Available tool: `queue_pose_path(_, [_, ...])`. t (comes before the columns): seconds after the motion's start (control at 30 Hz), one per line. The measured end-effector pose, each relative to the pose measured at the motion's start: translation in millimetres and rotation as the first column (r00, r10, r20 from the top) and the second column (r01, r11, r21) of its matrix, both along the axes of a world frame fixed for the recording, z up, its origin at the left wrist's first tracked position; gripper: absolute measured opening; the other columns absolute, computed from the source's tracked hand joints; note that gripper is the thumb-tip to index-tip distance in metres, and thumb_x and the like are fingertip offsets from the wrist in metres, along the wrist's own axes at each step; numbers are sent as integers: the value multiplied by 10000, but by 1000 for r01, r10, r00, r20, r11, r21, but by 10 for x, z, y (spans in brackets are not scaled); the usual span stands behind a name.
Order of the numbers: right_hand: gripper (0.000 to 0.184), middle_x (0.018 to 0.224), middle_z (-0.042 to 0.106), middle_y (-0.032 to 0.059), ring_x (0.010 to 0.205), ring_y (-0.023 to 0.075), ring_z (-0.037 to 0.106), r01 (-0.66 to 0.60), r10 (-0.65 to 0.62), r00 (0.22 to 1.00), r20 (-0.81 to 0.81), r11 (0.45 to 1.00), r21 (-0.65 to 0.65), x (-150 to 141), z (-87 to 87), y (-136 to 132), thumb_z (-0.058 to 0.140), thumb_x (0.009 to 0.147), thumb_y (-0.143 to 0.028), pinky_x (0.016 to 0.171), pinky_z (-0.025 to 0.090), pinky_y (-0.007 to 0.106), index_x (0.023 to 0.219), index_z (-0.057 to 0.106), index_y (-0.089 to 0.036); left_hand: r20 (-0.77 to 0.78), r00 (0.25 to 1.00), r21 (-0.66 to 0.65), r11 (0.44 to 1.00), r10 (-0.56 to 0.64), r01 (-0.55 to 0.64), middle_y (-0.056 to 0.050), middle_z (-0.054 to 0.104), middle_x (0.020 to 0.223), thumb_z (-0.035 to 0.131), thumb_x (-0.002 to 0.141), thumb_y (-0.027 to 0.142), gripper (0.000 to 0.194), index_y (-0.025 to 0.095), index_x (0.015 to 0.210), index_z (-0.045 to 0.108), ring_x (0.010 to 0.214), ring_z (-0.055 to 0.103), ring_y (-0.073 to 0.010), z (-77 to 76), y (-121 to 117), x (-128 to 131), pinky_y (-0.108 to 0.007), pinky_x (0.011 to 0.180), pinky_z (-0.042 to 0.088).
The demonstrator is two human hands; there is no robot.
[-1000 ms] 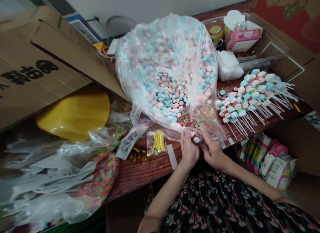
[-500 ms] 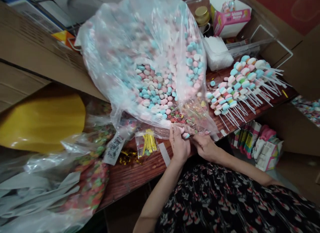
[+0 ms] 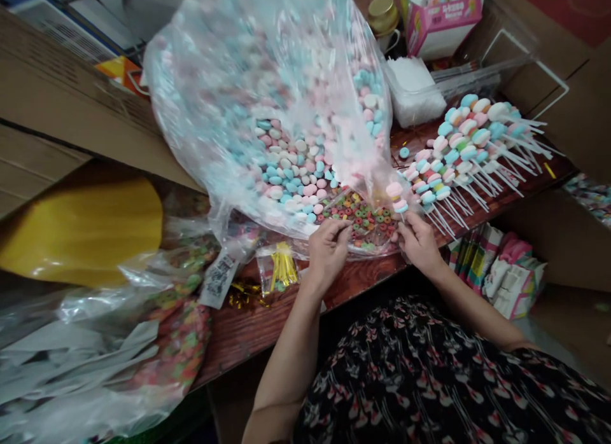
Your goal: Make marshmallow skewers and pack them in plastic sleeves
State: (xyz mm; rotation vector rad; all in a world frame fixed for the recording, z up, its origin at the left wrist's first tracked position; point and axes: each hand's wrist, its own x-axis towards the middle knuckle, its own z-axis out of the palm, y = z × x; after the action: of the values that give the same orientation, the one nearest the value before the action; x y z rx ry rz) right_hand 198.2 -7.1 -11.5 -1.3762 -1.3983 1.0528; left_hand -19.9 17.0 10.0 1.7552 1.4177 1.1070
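My right hand (image 3: 420,243) is closed in a pinch on the stick of a marshmallow skewer (image 3: 396,196), with pink and blue-white marshmallows at its top. To its left, my left hand (image 3: 329,250) has thumb and fingers pressed together at the near edge of the big clear bag; whatever they hold is too small to make out. Between and beyond the hands lie small coloured candy rings (image 3: 367,212). Pink, blue and white marshmallows (image 3: 291,167) fill the large plastic bag (image 3: 191,113) behind them. Finished-looking marshmallow skewers (image 3: 458,145) lie in rows at the right, white sticks toward me.
On the wooden table (image 3: 252,333) lie a small packet of gold twist ties (image 3: 282,266) and a bag of coloured rings (image 3: 176,342). A yellow rounded object (image 3: 81,228) is at the left. A clear bin (image 3: 506,69) holds a pink box (image 3: 443,24); cardboard stands at both sides.
My hands have moved apart from being close together. The right hand has gone right and up with the marshmallow skewer; the left has shifted slightly left. More candy rings now show.
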Motion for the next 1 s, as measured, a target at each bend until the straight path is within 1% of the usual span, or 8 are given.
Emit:
queue_pose_path(0.1, [213, 893, 627, 48, 683, 143, 586, 80, -80, 997, -9, 997, 2, 58, -63, -90, 451, 948, -286, 596, 468, 267, 1078, 600, -205, -131, 989, 8, 998, -64, 65, -35, 712, 811, 607, 850, 202, 123, 187, 850, 729, 769, 644, -164, -50, 10, 76, -288, 740, 494])
queue_pose_path(0.2, [217, 1032, 625, 69, 613, 107, 573, 63, -64, 997, -48, 998, -18, 82, -90, -176, 438, 956, -277, 594, 480, 272, 1086, 596, -205, -240, 965, -3, 994, -107, 109, -32, 703, 785, 589, 863, 207, 132, 191, 841, 719, 732, 629, -160, -54, 36, 162, -281, 711, 482])
queue_pose_path(0.4, [163, 685, 555, -20, 556, 104, 496, 20, -21, 1000, 11, 999, 33, 99, -50, -228, 441, 961, -241, 593, 425, 249, 941, 597, -197, -655, 746, -43, 992, -121, 122, -97, 643, 879, 617, 859, 288, 135, 177, 841, 692, 876, 593, -253, -12, 179, 385, -353, 744, 456])
queue_pose_path(0.53, [188, 664, 538, -13, 635, 125, 517, -39, 25, 995, 101, 989, 145, 105, 20, -230, 451, 959, -226, 639, 418, 255, 831, 584, -193, -710, 682, -52, 979, -174, 195, -105, 615, 873, 565, 863, 209, 134, 170, 827, 689, 892, 556, -269, -73, 188, 432, -385, 775, 450])
queue_pose_path(0.8, [211, 931, 693, 63, 842, 161, 651, -101, 58, 984, 169, 961, 256, 118, -26, -249, 454, 968, -217, 776, 501, 277, 1065, 639, -187, -472, 862, 72, 966, -185, 247, -83, 662, 852, 580, 862, 210, 135, 184, 885, 711, 855, 563, -228, -199, 109, 348, -387, 813, 455])
queue_pose_path(0.87, [221, 969, 706, 69, 875, 165, 664, -118, 56, 976, 209, 947, 299, 125, -44, -263, 456, 969, -219, 795, 508, 275, 1093, 637, -191, -303, 944, 55, 986, -132, 155, -64, 674, 812, 614, 833, 221, 109, 185, 844, 716, 797, 588, -203, -167, 104, 337, -366, 782, 472])
queue_pose_path(0.93, [223, 917, 706, 60, 818, 158, 662, -154, 74, 963, 258, 941, 302, 138, -41, -288, 457, 970, -219, 747, 502, 258, 1091, 641, -188, -31, 999, -63, 998, -33, 31, -42, 692, 780, 658, 802, 259, 107, 179, 831, 722, 717, 612, -174, -104, 87, 315, -328, 711, 494])
queue_pose_path(1.0, [215, 800, 677, 39, 707, 144, 628, -209, 117, 941, 318, 938, 276, 154, -20, -317, 449, 972, -216, 674, 475, 242, 1038, 651, -182, 234, 967, -235, 971, 101, -45, -21, 704, 744, 711, 763, 304, 157, 173, 848, 732, 635, 618, -148, -26, 56, 283, -289, 634, 503])
